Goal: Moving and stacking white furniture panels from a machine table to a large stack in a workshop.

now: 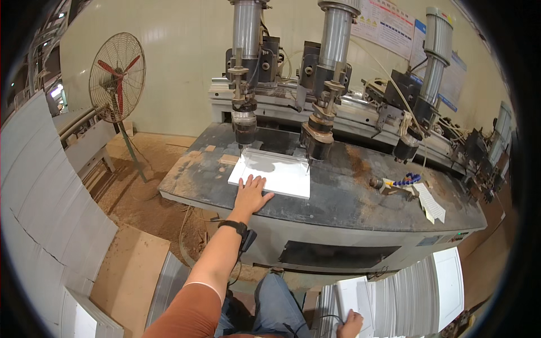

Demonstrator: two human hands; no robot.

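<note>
flat, left hand (251,193) fingers spread on white panel's (279,174) near left edge

1. The left hand (251,194) lies flat, fingers spread, on the near edge of a white panel (273,173) on the dusty machine table (349,197).
2. Three drill heads (316,132) hang above the panel's far edge.
3. The right hand (350,325) grips stacked white panels (411,290) at the near right.
4. A fan (117,77) stands far left.
</note>
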